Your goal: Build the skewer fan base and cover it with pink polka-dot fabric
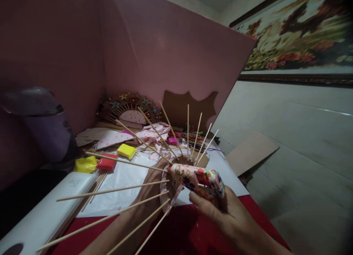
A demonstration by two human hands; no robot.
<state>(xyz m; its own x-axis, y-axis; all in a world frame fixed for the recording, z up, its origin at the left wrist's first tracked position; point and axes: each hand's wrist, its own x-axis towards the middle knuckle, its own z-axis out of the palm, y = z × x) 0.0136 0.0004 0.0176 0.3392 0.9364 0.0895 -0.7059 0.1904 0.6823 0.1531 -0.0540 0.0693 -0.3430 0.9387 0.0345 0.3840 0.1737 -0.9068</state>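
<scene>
My right hand [220,212] is closed around the grip of a flower-patterned glue gun [190,176]. The gun's orange-red nozzle points left, close to the inner end of one stick. My left hand [150,185] supports a brown cardboard piece [172,187] with a pale fabric edge from behind; most of its fingers are hidden. Several thin wooden sticks [113,189] fan outward from this piece, some to the left and toward me, others upward. The gun covers part of the cardboard, and whether its nozzle touches a stick I cannot tell.
Yellow packets [126,151] and a red packet [107,162] lie left, near a white device [52,211]. Behind are dotted fabric [154,133] and a decorated half-round fan [132,117]. A purple bin-like container [49,130] stands left; pink board [171,56] rises behind.
</scene>
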